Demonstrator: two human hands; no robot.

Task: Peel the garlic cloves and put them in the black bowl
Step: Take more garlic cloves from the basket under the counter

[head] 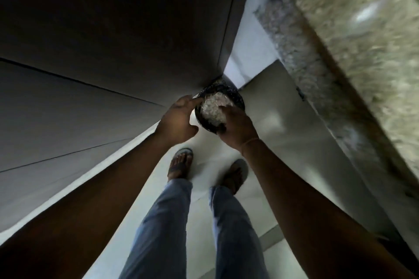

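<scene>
A round black bowl (205,124) is held low over the floor, tilted toward the corner, and it is full of pale white flakes and bits (213,106) that look like garlic skins or cloves; blur hides which. My right hand (237,130) grips the bowl's near right rim, fingers over the edge. My left hand (179,118) lies against the bowl's left side, its fingers straight and its thumb spread. Shiny black plastic (235,95) shows just behind the bowl, possibly a bin liner.
Dark cabinet doors (102,52) fill the left. A speckled stone counter edge (340,52) runs down the right, blurred. Below are a pale tiled floor (283,142), my jeans and my sandalled feet (180,163).
</scene>
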